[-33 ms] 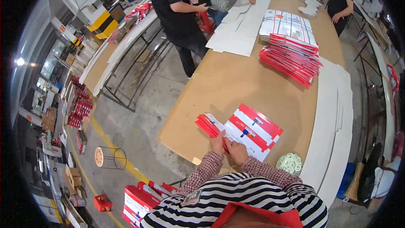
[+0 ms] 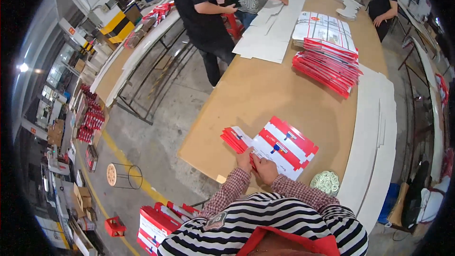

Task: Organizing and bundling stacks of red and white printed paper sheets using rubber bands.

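Observation:
A flat red-and-white printed carton sheet (image 2: 284,144) lies on the brown table in front of me. To its left is a narrow bundle of folded red-and-white cartons (image 2: 235,138), fanned at its far end. My left hand (image 2: 244,160) is closed at the bundle's near end, with the fingertips at its edge. Right beside it, my right hand (image 2: 267,170) is at the sheet's near left edge, with the index finger reaching toward the left hand and the other fingers curled. My hands partly hide the edges between the bundle and the sheet.
A pale-green coil of bands (image 2: 325,183) is right of my right forearm. Farther off stands a tall stack of folded red-and-white cartons (image 2: 328,66). White cardboard sheets (image 2: 372,137) line the table's right side. Several people work around the far end; a wire-frame stool (image 2: 124,176) lies left on the floor.

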Action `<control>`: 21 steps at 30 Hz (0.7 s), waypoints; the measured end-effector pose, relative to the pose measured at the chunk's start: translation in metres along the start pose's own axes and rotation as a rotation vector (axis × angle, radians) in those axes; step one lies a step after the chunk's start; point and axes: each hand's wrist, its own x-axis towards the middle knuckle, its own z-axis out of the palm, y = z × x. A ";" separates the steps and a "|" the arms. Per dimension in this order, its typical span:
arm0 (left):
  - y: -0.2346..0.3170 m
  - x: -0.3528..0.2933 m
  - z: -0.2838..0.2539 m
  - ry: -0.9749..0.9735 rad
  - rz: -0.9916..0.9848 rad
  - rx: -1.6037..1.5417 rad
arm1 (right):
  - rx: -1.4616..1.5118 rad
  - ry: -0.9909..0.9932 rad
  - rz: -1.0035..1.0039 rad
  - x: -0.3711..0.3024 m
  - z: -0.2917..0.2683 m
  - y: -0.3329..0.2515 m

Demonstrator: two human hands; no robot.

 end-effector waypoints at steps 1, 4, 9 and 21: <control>-0.008 0.008 -0.012 0.012 -0.017 0.007 | 0.019 -0.008 -0.016 -0.007 -0.001 -0.005; 0.009 -0.006 -0.001 -0.006 -0.098 -0.041 | 0.286 -0.201 -0.229 -0.015 -0.058 0.014; 0.070 -0.041 -0.012 -0.181 0.317 0.042 | 0.733 0.496 -0.535 -0.050 -0.260 -0.041; 0.080 -0.094 0.006 -0.361 0.510 0.253 | 0.921 0.639 -1.734 -0.123 -0.293 -0.114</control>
